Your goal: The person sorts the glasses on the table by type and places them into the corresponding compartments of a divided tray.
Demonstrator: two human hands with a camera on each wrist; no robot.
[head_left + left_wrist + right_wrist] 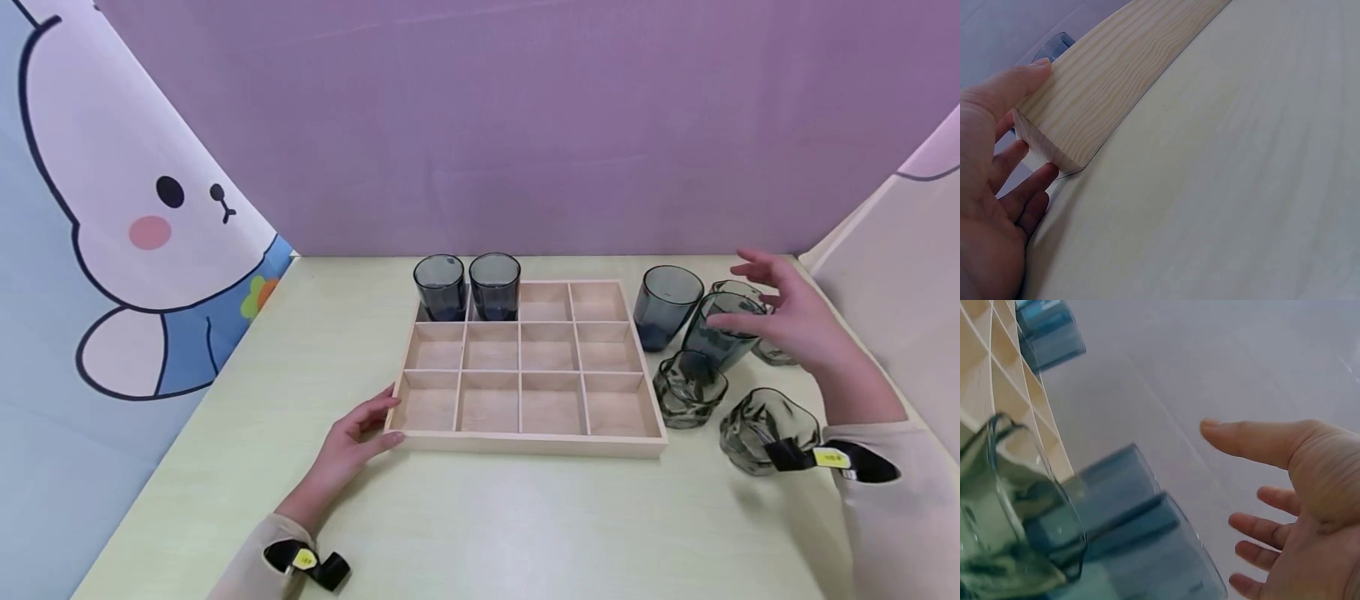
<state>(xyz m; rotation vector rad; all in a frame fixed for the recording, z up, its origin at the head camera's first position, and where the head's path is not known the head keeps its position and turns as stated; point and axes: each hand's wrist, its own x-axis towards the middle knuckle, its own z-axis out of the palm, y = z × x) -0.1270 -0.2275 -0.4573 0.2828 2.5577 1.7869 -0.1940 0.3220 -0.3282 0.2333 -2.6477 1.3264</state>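
Note:
A pale wooden tray (525, 444) divided into compartments lies on the table. Two smoky blue tumblers, one (440, 292) in the back-left compartment and another (495, 292) beside it, stand upright. My left hand (347, 442) holds the tray's front-left corner, thumb at the front rim and fingers along the side wall (1041, 140). Over the glasses on the right hovers my right hand (802, 325), fingers spread, holding nothing. Below it is a tall tumbler (708, 342); in the right wrist view the thumb and fingers are apart from that tumbler (1154, 556).
Another tall tumbler (663, 312) stands by the tray's right side. Two wavy-rimmed grey-green glasses, one (688, 396) near the tray and one (761, 429) by the right sleeve, sit nearer me. More glass (776, 354) shows partly behind the right hand. A purple backdrop (525, 125) borders the table's far edge.

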